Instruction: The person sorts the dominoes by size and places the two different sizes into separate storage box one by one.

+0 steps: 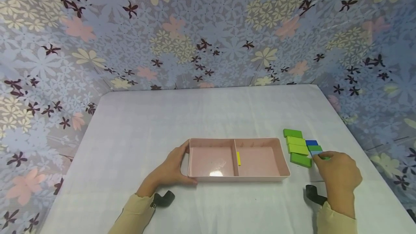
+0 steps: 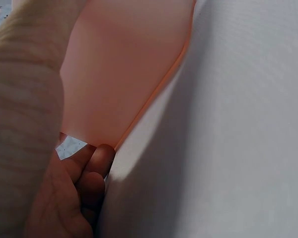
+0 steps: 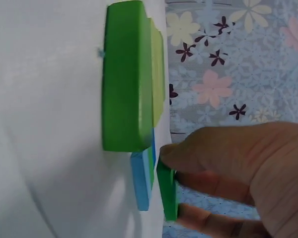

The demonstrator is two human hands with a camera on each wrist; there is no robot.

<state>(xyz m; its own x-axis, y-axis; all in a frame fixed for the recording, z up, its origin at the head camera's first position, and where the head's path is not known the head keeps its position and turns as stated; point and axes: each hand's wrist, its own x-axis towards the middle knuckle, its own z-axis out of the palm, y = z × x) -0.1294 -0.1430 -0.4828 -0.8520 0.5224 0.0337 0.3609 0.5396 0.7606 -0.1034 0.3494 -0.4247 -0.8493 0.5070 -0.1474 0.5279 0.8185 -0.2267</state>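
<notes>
My left hand grips the left end of a pink two-compartment box, thumb along the near side. A yellow block stands against the divider in the right compartment. In the right wrist view, my right hand pinches a thin green block between thumb and fingers. Near it lie a light blue block, a dark blue block and another green block. Larger green blocks and yellow-green blocks form a column between the box and my right hand.
A white cloth covers the table. Floral fabric rises behind it and along both sides. Dark straps with black mounts sit at both wrists.
</notes>
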